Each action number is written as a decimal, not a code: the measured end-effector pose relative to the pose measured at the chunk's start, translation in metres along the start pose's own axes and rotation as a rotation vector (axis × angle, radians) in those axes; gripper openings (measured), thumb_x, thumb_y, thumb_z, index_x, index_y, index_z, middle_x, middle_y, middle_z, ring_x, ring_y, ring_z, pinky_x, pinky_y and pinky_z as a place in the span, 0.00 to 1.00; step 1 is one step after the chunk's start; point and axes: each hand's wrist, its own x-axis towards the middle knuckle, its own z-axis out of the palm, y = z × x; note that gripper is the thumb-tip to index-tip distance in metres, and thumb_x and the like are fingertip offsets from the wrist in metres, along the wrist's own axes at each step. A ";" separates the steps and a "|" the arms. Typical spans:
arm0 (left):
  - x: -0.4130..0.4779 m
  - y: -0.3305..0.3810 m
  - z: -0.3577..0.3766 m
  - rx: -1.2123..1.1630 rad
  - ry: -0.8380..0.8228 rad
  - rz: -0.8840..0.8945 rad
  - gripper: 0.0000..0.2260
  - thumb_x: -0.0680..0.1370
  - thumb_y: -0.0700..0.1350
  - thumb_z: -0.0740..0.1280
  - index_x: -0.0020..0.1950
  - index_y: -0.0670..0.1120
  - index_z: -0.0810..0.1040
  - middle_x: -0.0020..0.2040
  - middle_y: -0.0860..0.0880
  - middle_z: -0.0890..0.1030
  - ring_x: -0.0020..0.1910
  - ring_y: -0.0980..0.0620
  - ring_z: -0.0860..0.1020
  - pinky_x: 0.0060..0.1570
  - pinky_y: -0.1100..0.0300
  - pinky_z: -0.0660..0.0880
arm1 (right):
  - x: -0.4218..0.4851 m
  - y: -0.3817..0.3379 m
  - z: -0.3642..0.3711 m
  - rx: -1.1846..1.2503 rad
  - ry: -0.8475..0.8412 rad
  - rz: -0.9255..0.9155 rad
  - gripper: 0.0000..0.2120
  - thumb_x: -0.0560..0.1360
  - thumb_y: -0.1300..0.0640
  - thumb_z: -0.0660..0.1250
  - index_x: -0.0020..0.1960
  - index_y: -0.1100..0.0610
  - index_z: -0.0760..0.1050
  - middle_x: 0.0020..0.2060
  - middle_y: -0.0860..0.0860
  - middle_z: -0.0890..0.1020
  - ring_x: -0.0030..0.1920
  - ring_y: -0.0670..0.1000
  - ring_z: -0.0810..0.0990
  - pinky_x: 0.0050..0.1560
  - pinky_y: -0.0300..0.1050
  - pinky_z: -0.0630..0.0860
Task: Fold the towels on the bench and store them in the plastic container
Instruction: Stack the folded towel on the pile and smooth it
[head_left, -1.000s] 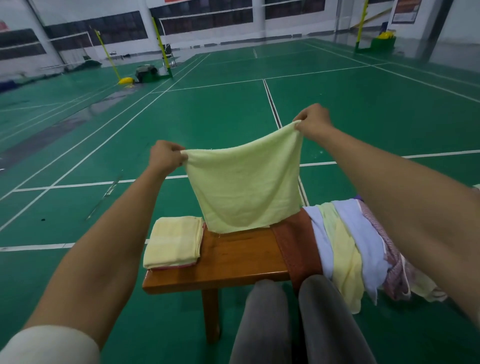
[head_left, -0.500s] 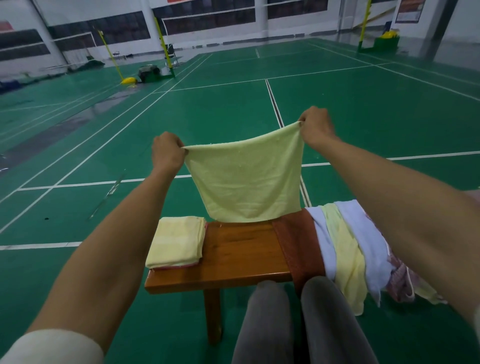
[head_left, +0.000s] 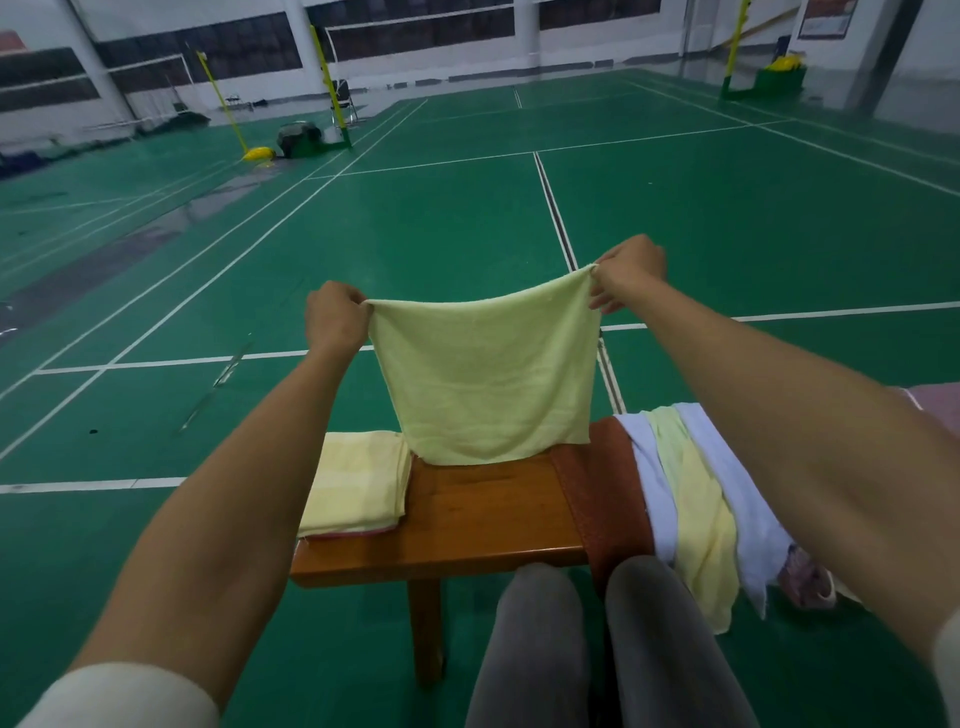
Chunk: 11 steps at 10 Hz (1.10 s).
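Lifting a touch since a second ago, the pale yellow towel (head_left: 485, 379) is now hanging with its bottom edge just brushing the far side of the worktop (head_left: 483, 514), where earlier it was draping lower onto the wood. Nearest us, two grey-clad knees (head_left: 587, 639) are covering the worktop's near right edge, and a cream sleeve (head_left: 119, 696) is getting cut off at the bottom left. On the worktop's left end, a folded yellow towel (head_left: 358, 480) is sitting on something pink, only a thin edge showing. To the right, a heap of unfolded towels (head_left: 675, 499), brown, white, yellow and a patterned one, is spilling over the side, half hidden behind the right forearm. Up at the held towel, the left hand (head_left: 332, 317) is pinching the top left corner and the right hand (head_left: 628, 270) is pinching the top right, stretching it flat. No plastic container is showing. Far back, a wall poster (head_left: 823, 18) is carrying writing too small to read.
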 end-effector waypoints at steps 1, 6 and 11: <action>0.006 0.005 0.003 -0.350 0.001 -0.202 0.04 0.78 0.36 0.67 0.46 0.42 0.80 0.46 0.41 0.82 0.37 0.38 0.84 0.42 0.46 0.84 | 0.001 -0.004 0.002 0.199 -0.024 0.045 0.05 0.76 0.70 0.69 0.50 0.63 0.82 0.38 0.60 0.85 0.34 0.57 0.87 0.37 0.51 0.85; -0.027 -0.005 0.011 -0.506 -0.160 -0.211 0.03 0.79 0.32 0.67 0.52 0.36 0.75 0.46 0.47 0.74 0.49 0.48 0.77 0.40 0.65 0.79 | -0.027 0.029 -0.028 0.303 -0.257 0.074 0.11 0.75 0.67 0.71 0.57 0.63 0.81 0.46 0.58 0.87 0.45 0.57 0.87 0.45 0.51 0.85; -0.109 -0.047 0.000 -0.042 -1.144 -0.391 0.14 0.83 0.36 0.60 0.67 0.33 0.72 0.64 0.38 0.79 0.55 0.39 0.85 0.57 0.48 0.81 | -0.087 0.082 -0.055 -0.596 -1.028 0.326 0.15 0.80 0.64 0.69 0.65 0.62 0.77 0.55 0.55 0.86 0.55 0.56 0.86 0.46 0.46 0.84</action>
